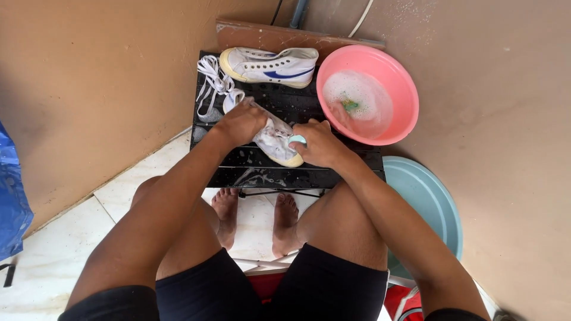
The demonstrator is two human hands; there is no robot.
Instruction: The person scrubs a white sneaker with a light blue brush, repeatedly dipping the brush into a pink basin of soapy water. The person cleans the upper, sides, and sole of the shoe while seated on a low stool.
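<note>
Both hands closed: left hand (241, 122) grips shoe (275, 139), right hand (318, 144) brush (297, 140).

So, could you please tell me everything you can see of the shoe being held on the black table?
The shoe is a white canvas-looking sneaker with a yellowish sole edge, wet and marked with brownish stains. It lies on its side across the wet black table, toe toward the person. The left hand presses on its upper end, and the right hand meets its toe end, gripping a small pale blue thing, likely a brush. No laces show on it.
</note>
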